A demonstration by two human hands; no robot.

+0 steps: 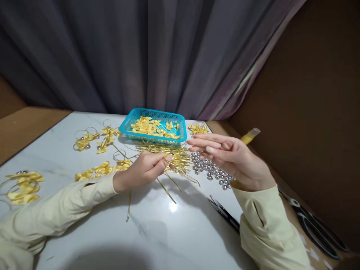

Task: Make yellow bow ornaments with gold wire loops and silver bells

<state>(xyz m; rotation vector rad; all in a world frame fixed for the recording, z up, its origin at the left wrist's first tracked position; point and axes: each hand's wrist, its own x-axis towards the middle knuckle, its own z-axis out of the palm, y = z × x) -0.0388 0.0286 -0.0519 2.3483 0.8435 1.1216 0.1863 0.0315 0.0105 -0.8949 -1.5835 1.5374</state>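
Note:
My left hand (144,167) is closed, thumb and fingertips pinching a yellow ribbon bow (176,159). A small silver bell (171,154) shows at the fingertips, and gold twist ties stick out below the hand. My right hand (236,157) is open and holds nothing, its fingers stretched toward the left, just above the table. Behind the held bow lies a heap of gold twist ties (184,152). Many loose silver bells (210,168) are spread under and beside my right hand.
A blue plastic basket (153,139) with yellow bows stands at the back. Finished-looking bows with wire loops (83,144) lie to the left. Small black snips (225,213) lie near my right sleeve, large scissors (312,225) at far right. A grey curtain (160,56) hangs behind.

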